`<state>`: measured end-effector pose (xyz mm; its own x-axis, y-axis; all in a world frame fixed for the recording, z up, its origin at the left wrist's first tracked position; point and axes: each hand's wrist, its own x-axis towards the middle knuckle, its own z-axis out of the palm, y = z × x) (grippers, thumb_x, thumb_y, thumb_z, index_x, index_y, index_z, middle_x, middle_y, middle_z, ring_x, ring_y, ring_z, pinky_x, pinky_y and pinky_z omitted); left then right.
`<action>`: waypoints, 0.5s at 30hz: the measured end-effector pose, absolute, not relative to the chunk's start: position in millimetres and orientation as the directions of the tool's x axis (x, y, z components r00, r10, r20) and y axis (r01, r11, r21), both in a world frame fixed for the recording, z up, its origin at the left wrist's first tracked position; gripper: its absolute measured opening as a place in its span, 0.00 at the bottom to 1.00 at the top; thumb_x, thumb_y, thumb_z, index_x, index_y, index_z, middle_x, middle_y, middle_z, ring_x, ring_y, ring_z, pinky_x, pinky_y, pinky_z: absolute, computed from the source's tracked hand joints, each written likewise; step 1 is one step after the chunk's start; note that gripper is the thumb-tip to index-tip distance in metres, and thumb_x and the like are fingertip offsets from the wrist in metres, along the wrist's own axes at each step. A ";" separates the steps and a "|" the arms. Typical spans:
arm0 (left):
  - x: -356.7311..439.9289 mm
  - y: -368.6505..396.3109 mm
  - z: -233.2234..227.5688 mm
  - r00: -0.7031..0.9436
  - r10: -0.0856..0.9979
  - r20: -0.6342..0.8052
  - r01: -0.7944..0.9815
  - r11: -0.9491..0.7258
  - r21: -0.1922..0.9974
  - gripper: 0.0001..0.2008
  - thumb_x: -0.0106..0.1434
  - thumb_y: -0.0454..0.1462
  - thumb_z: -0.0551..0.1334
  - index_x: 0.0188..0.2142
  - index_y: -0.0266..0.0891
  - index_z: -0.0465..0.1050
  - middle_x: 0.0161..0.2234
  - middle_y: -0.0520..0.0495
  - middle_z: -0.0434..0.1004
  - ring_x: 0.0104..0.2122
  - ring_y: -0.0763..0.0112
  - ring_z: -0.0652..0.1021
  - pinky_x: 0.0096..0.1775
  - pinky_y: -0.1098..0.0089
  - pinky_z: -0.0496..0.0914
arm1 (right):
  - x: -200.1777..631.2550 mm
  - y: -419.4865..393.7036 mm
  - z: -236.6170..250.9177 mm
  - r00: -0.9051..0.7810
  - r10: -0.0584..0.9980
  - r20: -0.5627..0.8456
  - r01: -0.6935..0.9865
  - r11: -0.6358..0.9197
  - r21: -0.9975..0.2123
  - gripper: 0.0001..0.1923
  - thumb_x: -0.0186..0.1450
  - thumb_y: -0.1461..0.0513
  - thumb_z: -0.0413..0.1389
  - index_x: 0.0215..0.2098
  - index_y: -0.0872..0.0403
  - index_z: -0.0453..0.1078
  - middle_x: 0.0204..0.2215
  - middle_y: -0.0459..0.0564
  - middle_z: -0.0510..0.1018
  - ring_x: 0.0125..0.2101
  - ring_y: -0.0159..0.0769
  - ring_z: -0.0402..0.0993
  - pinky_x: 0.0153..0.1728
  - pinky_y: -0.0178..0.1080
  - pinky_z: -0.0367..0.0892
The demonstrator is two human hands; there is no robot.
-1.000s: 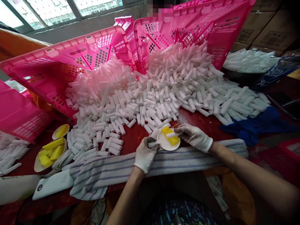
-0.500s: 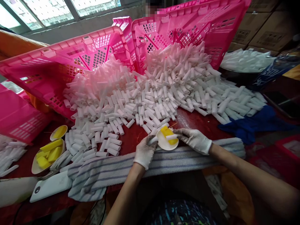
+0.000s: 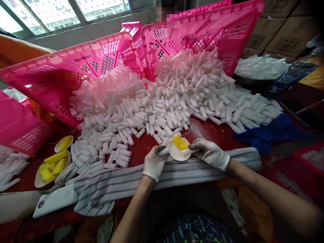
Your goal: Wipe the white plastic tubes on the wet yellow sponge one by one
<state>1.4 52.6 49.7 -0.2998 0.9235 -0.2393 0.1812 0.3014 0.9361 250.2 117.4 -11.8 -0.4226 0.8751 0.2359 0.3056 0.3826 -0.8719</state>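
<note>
My left hand (image 3: 155,163), in a white glove with greyed fingertips, is closed on a short white plastic tube (image 3: 164,152) at the left rim of a small white dish (image 3: 177,155). A yellow sponge block (image 3: 180,143) sits in the dish, with a thin brownish stick (image 3: 185,134) at its upper edge. My right hand (image 3: 211,153), gloved likewise, pinches another white tube (image 3: 186,152), whose end lies at the sponge's lower edge. Both hands are just above a striped towel (image 3: 141,182) along the table's front edge.
A large heap of white tubes (image 3: 162,101) spills from two tilted pink crates (image 3: 202,27) onto the red table. At left are a dish of yellow pieces (image 3: 52,168), a smaller yellow dish (image 3: 64,143) and a white phone (image 3: 57,200). A blue cloth (image 3: 265,131) lies right.
The tube in my right hand has moved down, from across the yellow sponge to its lower edge. My left hand has shifted slightly left, still gripping its tube.
</note>
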 end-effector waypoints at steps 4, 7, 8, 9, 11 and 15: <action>5.5 50.1 53.5 -0.312 0.923 -0.225 0.127 0.276 0.953 0.12 0.50 0.32 0.73 0.36 0.36 0.78 0.36 0.46 0.84 0.38 0.63 0.82 0.48 0.63 0.76 | 249.3 104.6 12.6 -0.344 0.928 0.141 0.182 0.213 -0.960 0.17 0.56 0.47 0.69 0.33 0.50 0.75 0.35 0.50 0.78 0.33 0.37 0.77 0.35 0.40 0.77; 14.8 46.1 54.9 -0.213 0.948 -0.237 0.052 0.254 0.966 0.13 0.48 0.32 0.74 0.34 0.36 0.78 0.34 0.46 0.83 0.36 0.64 0.81 0.45 0.63 0.76 | 245.6 98.7 32.4 -0.308 0.948 -0.074 0.084 -0.050 -0.995 0.25 0.53 0.44 0.69 0.39 0.51 0.74 0.34 0.50 0.78 0.30 0.35 0.75 0.29 0.36 0.73; 18.6 44.4 56.0 -0.170 0.955 -0.244 0.021 0.251 0.968 0.13 0.46 0.33 0.75 0.33 0.35 0.78 0.34 0.46 0.82 0.35 0.65 0.81 0.44 0.64 0.76 | 243.8 98.2 37.2 -0.322 0.937 -0.134 0.082 -0.114 -0.990 0.26 0.54 0.43 0.68 0.40 0.52 0.73 0.31 0.49 0.77 0.26 0.33 0.72 0.25 0.35 0.70; 22.2 42.5 57.6 -0.127 0.959 -0.252 -0.011 0.253 0.967 0.15 0.45 0.34 0.76 0.33 0.35 0.78 0.34 0.46 0.82 0.34 0.65 0.80 0.43 0.65 0.76 | 242.1 98.2 40.9 -0.337 0.926 -0.172 0.087 -0.152 -0.985 0.27 0.55 0.42 0.67 0.40 0.52 0.73 0.28 0.47 0.75 0.23 0.30 0.68 0.22 0.34 0.66; 27.7 38.7 61.7 -0.063 0.957 -0.282 -0.067 0.278 0.958 0.18 0.45 0.37 0.77 0.34 0.36 0.78 0.32 0.46 0.81 0.31 0.67 0.79 0.38 0.68 0.76 | 239.3 97.9 46.1 -0.345 0.919 -0.190 0.113 -0.160 -0.981 0.26 0.56 0.41 0.65 0.39 0.53 0.73 0.25 0.44 0.72 0.21 0.29 0.64 0.20 0.33 0.63; 31.7 32.0 65.1 0.063 0.945 -0.319 -0.015 0.321 0.947 0.20 0.56 0.53 0.70 0.32 0.38 0.75 0.20 0.52 0.71 0.18 0.75 0.68 0.22 0.72 0.65 | 237.9 87.0 56.8 -0.381 0.923 0.055 0.274 0.169 -0.947 0.16 0.64 0.48 0.60 0.37 0.52 0.73 0.29 0.48 0.77 0.26 0.34 0.71 0.27 0.37 0.68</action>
<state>31.7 32.0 65.1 0.0635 0.9455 -0.3194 -0.0146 0.3209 0.9470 237.9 87.0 56.8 -0.3807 0.9231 0.0549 0.2736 0.1692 -0.9468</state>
